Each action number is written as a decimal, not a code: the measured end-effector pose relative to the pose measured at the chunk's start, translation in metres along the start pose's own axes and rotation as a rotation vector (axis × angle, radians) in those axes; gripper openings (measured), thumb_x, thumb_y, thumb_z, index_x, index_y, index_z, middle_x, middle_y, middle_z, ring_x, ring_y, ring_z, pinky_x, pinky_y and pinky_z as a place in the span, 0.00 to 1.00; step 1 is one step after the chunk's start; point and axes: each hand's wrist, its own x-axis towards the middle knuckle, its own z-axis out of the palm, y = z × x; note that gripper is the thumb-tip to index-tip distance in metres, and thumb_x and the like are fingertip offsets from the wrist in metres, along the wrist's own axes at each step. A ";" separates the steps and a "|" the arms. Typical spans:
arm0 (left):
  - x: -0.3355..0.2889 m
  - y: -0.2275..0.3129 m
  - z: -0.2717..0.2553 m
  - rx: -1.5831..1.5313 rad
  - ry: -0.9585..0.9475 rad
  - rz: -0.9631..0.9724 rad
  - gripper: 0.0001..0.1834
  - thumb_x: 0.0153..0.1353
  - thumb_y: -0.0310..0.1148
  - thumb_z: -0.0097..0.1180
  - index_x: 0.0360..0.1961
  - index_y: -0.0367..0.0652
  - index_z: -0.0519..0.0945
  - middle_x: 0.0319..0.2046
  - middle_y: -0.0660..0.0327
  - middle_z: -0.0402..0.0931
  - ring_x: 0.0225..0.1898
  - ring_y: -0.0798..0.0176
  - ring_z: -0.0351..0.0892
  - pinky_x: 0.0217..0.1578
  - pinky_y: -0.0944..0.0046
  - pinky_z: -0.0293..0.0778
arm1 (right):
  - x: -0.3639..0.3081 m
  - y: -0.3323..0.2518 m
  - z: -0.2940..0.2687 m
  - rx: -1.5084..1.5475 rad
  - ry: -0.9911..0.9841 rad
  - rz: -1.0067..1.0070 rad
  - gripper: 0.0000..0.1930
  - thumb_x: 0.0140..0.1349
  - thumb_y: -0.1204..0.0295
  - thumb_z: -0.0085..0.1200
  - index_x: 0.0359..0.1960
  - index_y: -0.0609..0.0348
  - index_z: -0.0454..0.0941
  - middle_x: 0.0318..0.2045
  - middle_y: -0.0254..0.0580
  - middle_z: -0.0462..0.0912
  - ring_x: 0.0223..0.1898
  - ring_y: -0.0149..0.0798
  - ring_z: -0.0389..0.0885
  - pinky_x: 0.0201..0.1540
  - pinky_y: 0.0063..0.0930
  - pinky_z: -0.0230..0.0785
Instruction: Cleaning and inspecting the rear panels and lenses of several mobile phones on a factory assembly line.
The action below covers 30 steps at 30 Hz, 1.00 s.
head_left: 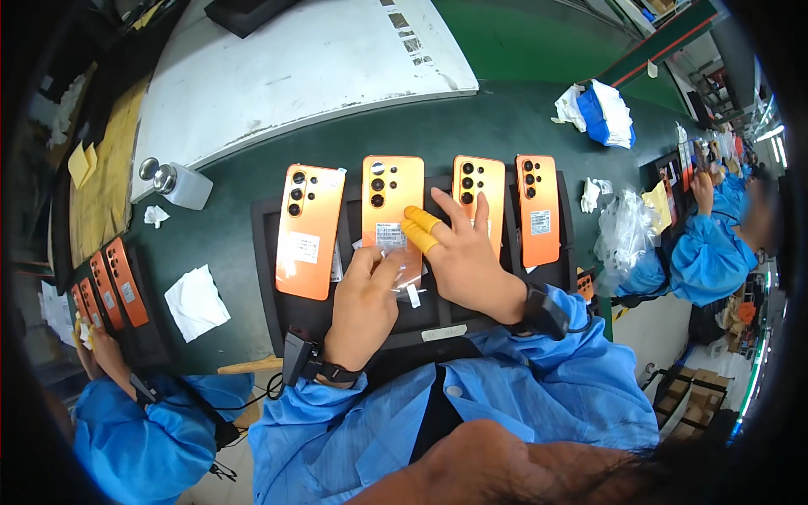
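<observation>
Four orange phones lie back up on a black tray (265, 244). Over the lower back of the second phone from the left (402, 178), my left hand (368, 295) is closed, its fingertips pinching a clear film (410, 268) with a white tab. Two fingers of my right hand (475, 259) wear yellow finger cots and rest close together by this phone's label; the others stretch out, spread, over the third phone (488, 181), hiding part of it. The leftmost phone (307, 223) and the rightmost phone (537, 189) lie apart from both hands.
A metal-topped pump bottle (187, 187) and a white cloth (198, 303) lie left. Clear plastic bags (627, 231) and a blue-and-white packet (606, 116) lie right. A white board (295, 76) is beyond. Co-workers in blue sit at either side; more orange phones (126, 286) are left.
</observation>
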 end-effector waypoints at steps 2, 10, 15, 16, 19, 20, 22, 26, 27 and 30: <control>-0.002 0.000 0.000 -0.027 0.095 0.074 0.20 0.48 0.14 0.58 0.46 0.35 0.81 0.42 0.50 0.73 0.42 0.46 0.78 0.40 0.56 0.78 | -0.002 0.001 0.005 -0.109 -0.054 0.006 0.26 0.51 0.78 0.57 0.57 0.55 0.78 0.60 0.37 0.75 0.68 0.56 0.62 0.62 0.87 0.36; -0.051 -0.004 -0.067 -0.289 0.323 0.137 0.09 0.57 0.30 0.65 0.27 0.34 0.82 0.35 0.49 0.82 0.35 0.56 0.84 0.37 0.62 0.79 | 0.000 0.008 0.001 -0.083 -0.012 0.007 0.20 0.51 0.77 0.56 0.49 0.57 0.84 0.59 0.36 0.76 0.67 0.57 0.61 0.60 0.90 0.38; -0.073 -0.029 -0.115 -0.194 0.388 -0.198 0.10 0.60 0.31 0.60 0.27 0.36 0.78 0.27 0.56 0.79 0.26 0.65 0.77 0.28 0.67 0.71 | 0.006 0.000 0.000 -0.069 0.014 -0.034 0.19 0.52 0.77 0.56 0.48 0.58 0.84 0.55 0.37 0.77 0.64 0.54 0.65 0.60 0.90 0.39; -0.064 -0.031 -0.103 -0.117 0.381 -0.246 0.06 0.56 0.28 0.61 0.31 0.36 0.78 0.28 0.56 0.80 0.27 0.63 0.79 0.29 0.64 0.73 | 0.007 0.000 0.000 -0.059 0.001 -0.020 0.18 0.53 0.76 0.56 0.48 0.58 0.84 0.53 0.38 0.78 0.63 0.53 0.66 0.60 0.89 0.40; -0.033 -0.034 -0.069 0.106 0.219 -0.279 0.20 0.49 0.18 0.57 0.45 0.43 0.77 0.34 0.48 0.81 0.36 0.42 0.83 0.35 0.55 0.77 | 0.020 0.007 -0.001 -0.021 -0.001 0.014 0.13 0.57 0.71 0.58 0.43 0.59 0.85 0.45 0.44 0.78 0.57 0.50 0.70 0.59 0.86 0.45; -0.024 -0.031 -0.065 0.104 0.224 -0.175 0.18 0.51 0.18 0.58 0.44 0.44 0.77 0.34 0.49 0.81 0.35 0.41 0.83 0.35 0.54 0.77 | 0.029 0.005 -0.005 0.025 0.061 0.021 0.12 0.58 0.69 0.59 0.42 0.59 0.85 0.45 0.45 0.78 0.58 0.51 0.70 0.58 0.84 0.47; -0.022 -0.042 -0.055 0.114 0.207 -0.189 0.17 0.55 0.20 0.58 0.47 0.42 0.75 0.33 0.52 0.82 0.34 0.46 0.84 0.35 0.56 0.77 | 0.052 0.006 -0.003 0.022 0.124 0.053 0.12 0.61 0.67 0.59 0.39 0.62 0.84 0.47 0.49 0.78 0.60 0.53 0.67 0.57 0.81 0.51; -0.022 -0.045 -0.054 0.101 0.195 -0.237 0.23 0.58 0.22 0.60 0.55 0.44 0.71 0.32 0.54 0.82 0.34 0.47 0.85 0.34 0.55 0.77 | 0.101 -0.002 0.015 0.074 0.175 0.110 0.12 0.62 0.65 0.59 0.34 0.65 0.84 0.51 0.52 0.77 0.67 0.60 0.60 0.59 0.82 0.48; -0.020 -0.045 -0.053 0.096 0.198 -0.242 0.23 0.58 0.22 0.60 0.55 0.44 0.71 0.32 0.54 0.82 0.34 0.47 0.85 0.34 0.55 0.77 | 0.110 -0.003 0.020 0.072 0.169 0.106 0.12 0.62 0.65 0.59 0.34 0.65 0.84 0.51 0.52 0.77 0.67 0.60 0.60 0.59 0.82 0.48; -0.019 -0.045 -0.053 0.080 0.183 -0.273 0.28 0.58 0.21 0.60 0.60 0.43 0.68 0.30 0.54 0.81 0.33 0.49 0.85 0.33 0.56 0.77 | 0.126 -0.010 0.031 0.109 0.130 0.151 0.11 0.61 0.67 0.60 0.30 0.64 0.84 0.46 0.52 0.79 0.67 0.62 0.60 0.60 0.83 0.45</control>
